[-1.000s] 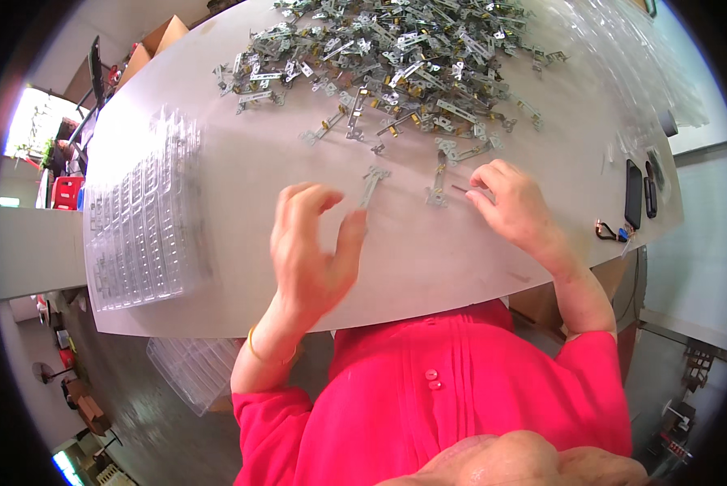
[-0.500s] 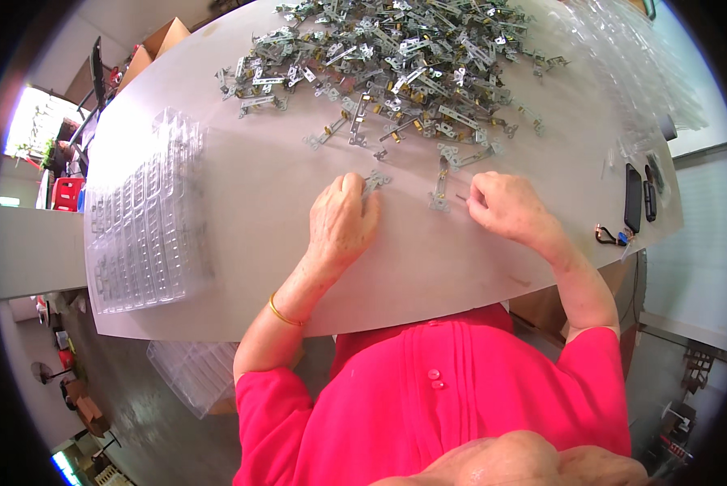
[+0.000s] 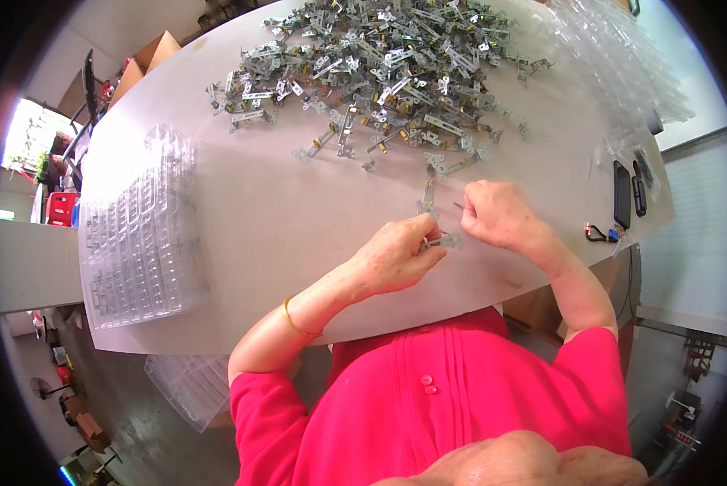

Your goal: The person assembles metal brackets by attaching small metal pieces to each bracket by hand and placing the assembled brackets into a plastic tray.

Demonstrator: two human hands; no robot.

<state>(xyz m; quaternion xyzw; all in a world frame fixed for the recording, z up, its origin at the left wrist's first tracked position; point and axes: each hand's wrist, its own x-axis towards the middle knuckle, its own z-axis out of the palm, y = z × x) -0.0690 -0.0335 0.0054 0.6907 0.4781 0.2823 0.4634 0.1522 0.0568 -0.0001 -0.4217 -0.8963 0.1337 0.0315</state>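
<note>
My left hand (image 3: 397,256) is closed on a small metal bracket (image 3: 450,240), whose end sticks out past my fingertips toward the right hand. My right hand (image 3: 499,215) makes a loose fist around a thin dark pointed tool (image 3: 458,205); only its tip shows, aimed left. The two hands are close but apart. Just beyond them a single metal bracket with brass-coloured parts (image 3: 430,188) lies on the table. A big heap of similar brackets (image 3: 388,69) covers the far middle, with several strays along its near edge.
Clear plastic trays (image 3: 140,251) lie at the table's left, and more clear plastic (image 3: 622,77) is piled at the far right. By the right edge rest a black flat case (image 3: 622,194), a black pen-like item (image 3: 639,196) and a dark cord loop (image 3: 598,234).
My left hand has moved right and nearer to me with the bracket, coming beside the right hand. The right hand has hardly moved; the whole view has shifted slightly.
</note>
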